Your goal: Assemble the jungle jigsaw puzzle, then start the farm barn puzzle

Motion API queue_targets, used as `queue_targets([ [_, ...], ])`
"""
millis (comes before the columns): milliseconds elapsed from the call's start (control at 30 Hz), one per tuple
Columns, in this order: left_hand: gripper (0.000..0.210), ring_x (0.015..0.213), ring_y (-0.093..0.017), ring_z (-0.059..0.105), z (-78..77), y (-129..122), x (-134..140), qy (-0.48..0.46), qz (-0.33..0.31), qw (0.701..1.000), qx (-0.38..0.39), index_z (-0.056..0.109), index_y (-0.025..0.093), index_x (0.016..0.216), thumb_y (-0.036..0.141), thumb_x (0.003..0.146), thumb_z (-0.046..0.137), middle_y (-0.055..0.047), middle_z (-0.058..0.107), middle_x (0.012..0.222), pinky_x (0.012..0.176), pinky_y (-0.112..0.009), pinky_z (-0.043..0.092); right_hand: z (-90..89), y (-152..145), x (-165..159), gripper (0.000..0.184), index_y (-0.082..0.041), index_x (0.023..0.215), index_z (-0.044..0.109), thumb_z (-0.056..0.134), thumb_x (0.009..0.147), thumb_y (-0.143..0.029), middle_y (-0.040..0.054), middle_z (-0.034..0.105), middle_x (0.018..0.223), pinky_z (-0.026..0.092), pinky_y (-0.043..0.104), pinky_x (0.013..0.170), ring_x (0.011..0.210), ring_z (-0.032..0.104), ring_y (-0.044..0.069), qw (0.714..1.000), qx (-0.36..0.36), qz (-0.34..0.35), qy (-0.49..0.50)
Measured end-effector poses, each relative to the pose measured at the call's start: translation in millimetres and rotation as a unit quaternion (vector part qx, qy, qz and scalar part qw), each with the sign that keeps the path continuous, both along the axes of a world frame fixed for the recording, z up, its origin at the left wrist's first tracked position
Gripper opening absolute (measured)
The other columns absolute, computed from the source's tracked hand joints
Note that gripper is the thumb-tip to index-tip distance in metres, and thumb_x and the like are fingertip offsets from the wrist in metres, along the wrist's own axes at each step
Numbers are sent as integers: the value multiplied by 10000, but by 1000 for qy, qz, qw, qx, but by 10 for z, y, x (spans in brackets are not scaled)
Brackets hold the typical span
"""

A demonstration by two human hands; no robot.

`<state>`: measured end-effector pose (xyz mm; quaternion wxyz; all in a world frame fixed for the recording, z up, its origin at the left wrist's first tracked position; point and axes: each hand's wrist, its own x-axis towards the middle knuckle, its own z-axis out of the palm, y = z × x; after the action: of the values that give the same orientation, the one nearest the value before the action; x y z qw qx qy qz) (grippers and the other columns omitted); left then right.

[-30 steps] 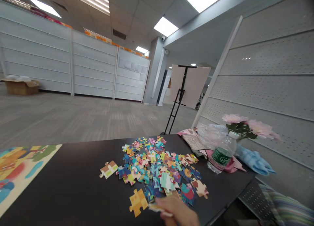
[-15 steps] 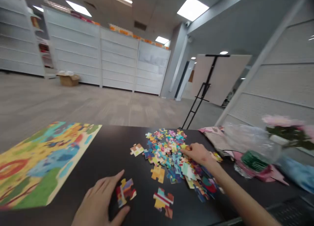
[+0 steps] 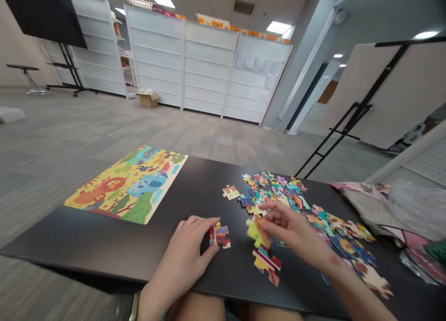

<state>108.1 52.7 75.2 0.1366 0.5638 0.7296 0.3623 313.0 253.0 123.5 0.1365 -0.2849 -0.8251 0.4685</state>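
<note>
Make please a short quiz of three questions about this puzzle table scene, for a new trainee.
1. True or false: the left hand rests on the table with its fingers on a multicoloured piece.
2. What does the right hand hold? A) a yellow piece B) a bottle C) a pen
3. Fill in: the picture board lies to the ____ of the loose pile of pieces, as the person sees it.

Key: 1 true. 2 A, the yellow piece is pinched in the fingers, lifted a little over the table. 3 left.
</note>
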Motion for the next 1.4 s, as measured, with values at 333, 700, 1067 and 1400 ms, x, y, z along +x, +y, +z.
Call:
queue_targets([
  [333,426,1108,-217,592,108,-24,-2,-13,-22,1000,8,649,276,1195,51,863,506,-4,707,1187,926,-382,428,-194,-757,-462,203,-222,964,648,747,800,-155,-8,668,939,458,278,768,833,608,161,983,153,79,-70],
  [700,380,1102,-218,604,106,-10,-6,6,-25,1000,1,652,285,1207,96,904,521,-13,708,1184,909,-369,454,-329,-1003,-160,233,-257,1063,666,730,839,-255,70,669,1132,563,356,860,1030,640,244,957,284,59,6],
  [1067,381,1142,-226,587,96,6,0,26,-37,999,-12,640,307,1251,121,941,517,-21,693,1235,930,-378,445,-367,-1005,-93,281,-272,1095,699,681,844,-146,62,682,1167,578,372,898,1080,614,241,958,271,91,31],
  [1400,458,1150,-238,573,77,1,3,40,-31,999,-16,642,308,1262,73,910,466,-25,681,1225,935,-396,458,-367,-831,84,303,-299,1116,705,597,890,-127,63,686,1171,582,378,884,1071,629,229,938,331,89,49],
])
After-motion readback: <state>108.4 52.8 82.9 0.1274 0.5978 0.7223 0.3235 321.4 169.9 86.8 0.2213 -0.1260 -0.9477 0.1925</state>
